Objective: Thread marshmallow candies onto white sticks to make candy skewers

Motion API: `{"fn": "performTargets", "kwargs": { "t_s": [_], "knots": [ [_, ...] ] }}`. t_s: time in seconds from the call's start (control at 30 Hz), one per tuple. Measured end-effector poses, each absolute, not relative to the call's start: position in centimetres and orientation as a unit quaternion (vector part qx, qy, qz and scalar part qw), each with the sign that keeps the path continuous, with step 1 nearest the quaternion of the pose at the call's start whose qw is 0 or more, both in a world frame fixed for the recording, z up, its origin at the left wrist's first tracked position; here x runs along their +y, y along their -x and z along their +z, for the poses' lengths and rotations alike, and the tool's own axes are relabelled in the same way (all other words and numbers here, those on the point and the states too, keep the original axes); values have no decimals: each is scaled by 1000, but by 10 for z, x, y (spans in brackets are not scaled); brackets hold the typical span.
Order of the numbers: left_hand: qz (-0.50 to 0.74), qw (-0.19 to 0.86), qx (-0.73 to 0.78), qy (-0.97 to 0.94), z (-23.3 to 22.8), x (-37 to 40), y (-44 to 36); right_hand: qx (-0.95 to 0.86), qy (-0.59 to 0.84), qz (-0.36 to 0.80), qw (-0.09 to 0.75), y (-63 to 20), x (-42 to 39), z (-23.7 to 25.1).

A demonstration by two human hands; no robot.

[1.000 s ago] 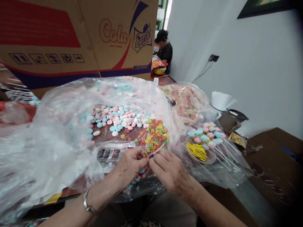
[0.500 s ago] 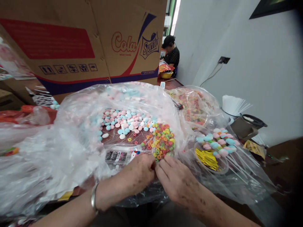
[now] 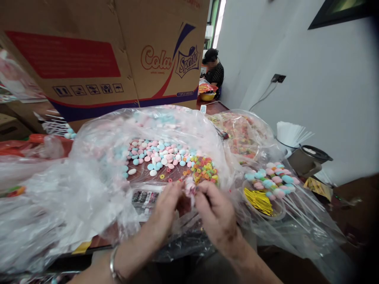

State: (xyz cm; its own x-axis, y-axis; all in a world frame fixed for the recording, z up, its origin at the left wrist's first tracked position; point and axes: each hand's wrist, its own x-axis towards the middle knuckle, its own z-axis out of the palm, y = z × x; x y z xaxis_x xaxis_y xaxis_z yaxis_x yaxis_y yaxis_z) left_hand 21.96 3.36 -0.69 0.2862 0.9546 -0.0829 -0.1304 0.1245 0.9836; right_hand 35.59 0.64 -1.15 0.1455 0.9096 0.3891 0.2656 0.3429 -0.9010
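Note:
My left hand (image 3: pixel 167 207) and my right hand (image 3: pixel 217 215) meet above the near edge of the table. Between their fingertips is a small crumpled, pink-and-white plastic packet (image 3: pixel 190 186), blurred by motion. My right thumb and forefinger pinch it, while my left fingers curl around its other side. Just beyond lie ring-shaped gummy candies (image 3: pixel 204 169) in orange, yellow and green. Pink, blue and white oval candies (image 3: pixel 160 152) spread out behind them inside a big clear plastic bag (image 3: pixel 97 134). A clear pack with dark, printed contents (image 3: pixel 145 197) lies left of my hands.
At the right, a bowl (image 3: pixel 280 213) holds gold twist ties (image 3: pixel 257 201), beside candy skewers (image 3: pixel 278 179). Farther back are a grey-brown jug (image 3: pixel 306 161) and white sticks (image 3: pixel 291 134). A tall cardboard box (image 3: pixel 124 47) blocks the back; another person (image 3: pixel 214 71) sits beyond.
Both hands have lifted slightly and turned, with the pink-and-white packet now showing between them. My right hand's fingers have spread from their tight bunch into a pinch.

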Motion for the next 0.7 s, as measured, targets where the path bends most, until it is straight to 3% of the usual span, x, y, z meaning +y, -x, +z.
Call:
{"fn": "performTargets", "kwargs": {
  "t_s": [0.1,0.2,0.27,0.33,0.43,0.57,0.63,0.7],
  "knots": [
    [456,708,299,-449,15,48,-201,-657,477,261,523,-349,1,-10],
    [328,739,190,-557,28,52,-179,-641,503,257,520,-355,7,-14],
    [224,722,275,-594,26,50,-171,-646,503,201,538,-358,10,-15],
    [211,701,412,-542,19,46,-171,-661,479,181,549,-355,9,-16],
    [308,711,455,-438,9,41,-181,-615,447,359,542,-334,0,-17],
    [430,705,356,-437,2,28,-186,-351,412,671,507,-301,-9,-23],
    [476,672,344,-451,-1,19,-174,-312,389,729,469,-294,-13,-27],
    [488,631,372,-475,-4,8,-150,-387,394,720,420,-296,-16,-30]
  ]
}}
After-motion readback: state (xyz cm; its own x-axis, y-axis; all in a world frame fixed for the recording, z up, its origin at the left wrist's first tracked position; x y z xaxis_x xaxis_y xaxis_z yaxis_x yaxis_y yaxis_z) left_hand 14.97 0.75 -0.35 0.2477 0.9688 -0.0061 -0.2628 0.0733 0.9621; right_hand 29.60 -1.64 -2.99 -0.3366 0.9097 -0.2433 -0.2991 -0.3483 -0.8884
